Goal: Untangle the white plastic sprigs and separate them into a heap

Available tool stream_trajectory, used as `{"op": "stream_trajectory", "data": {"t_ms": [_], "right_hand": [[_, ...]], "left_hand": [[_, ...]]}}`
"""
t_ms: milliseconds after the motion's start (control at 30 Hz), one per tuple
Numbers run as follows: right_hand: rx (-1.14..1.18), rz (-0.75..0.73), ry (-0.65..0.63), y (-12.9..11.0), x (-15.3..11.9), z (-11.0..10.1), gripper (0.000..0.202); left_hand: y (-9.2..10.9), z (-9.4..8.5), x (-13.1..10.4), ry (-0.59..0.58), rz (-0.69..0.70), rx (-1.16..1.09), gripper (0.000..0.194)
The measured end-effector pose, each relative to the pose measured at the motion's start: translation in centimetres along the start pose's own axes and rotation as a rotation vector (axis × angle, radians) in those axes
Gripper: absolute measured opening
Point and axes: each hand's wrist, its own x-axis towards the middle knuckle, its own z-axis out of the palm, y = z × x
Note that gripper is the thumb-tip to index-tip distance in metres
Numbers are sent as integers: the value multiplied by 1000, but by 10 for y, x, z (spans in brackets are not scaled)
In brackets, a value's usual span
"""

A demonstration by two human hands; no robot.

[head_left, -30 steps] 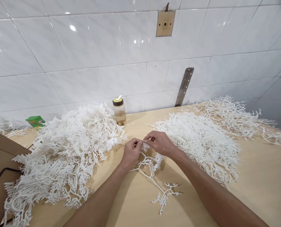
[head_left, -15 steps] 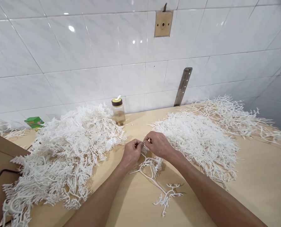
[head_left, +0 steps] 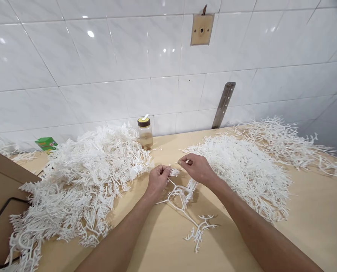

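My left hand (head_left: 159, 180) is closed in a pinch on a white branched plastic stem (head_left: 187, 216). The stem's lower forks spread over the table toward me, and a small tuft of it shows beside my fingertips. To the right, a short gap away, my right hand (head_left: 196, 166) has thumb and forefinger pressed together. A tiny pale tip seems to stick out of that pinch, too small to name. A large heap of white branched stems (head_left: 89, 177) lies left of my left hand. Another pile of finer white sprigs (head_left: 245, 170) lies just beyond my right hand.
Looser white branches (head_left: 287, 141) lie at the far right. By the tiled wall stand a lidded bottle (head_left: 146, 136) of brownish liquid and a green box (head_left: 45, 144). A metal bracket (head_left: 224, 105) leans against the wall. A brown cardboard box (head_left: 4, 204) is at the left edge.
My hands were almost touching; my right hand has drawn away to the right and slightly up. My left hand keeps hold of the branched stem. The view has shifted slightly.
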Motion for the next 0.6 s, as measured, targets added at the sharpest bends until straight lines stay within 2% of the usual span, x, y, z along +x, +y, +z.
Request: {"op": "stream_trajectory", "data": {"t_ms": [100, 233, 600], "right_hand": [[50, -30, -118, -13, -4, 0, 19], [49, -40, -173, -18, -7, 1, 18], [-109, -80, -179, -16, -10, 12, 14]], "left_hand": [[0, 0, 0, 2, -2, 23, 26], [0, -1, -1, 0, 38, 107, 24], [0, 2, -1, 0, 54, 130, 23]]}}
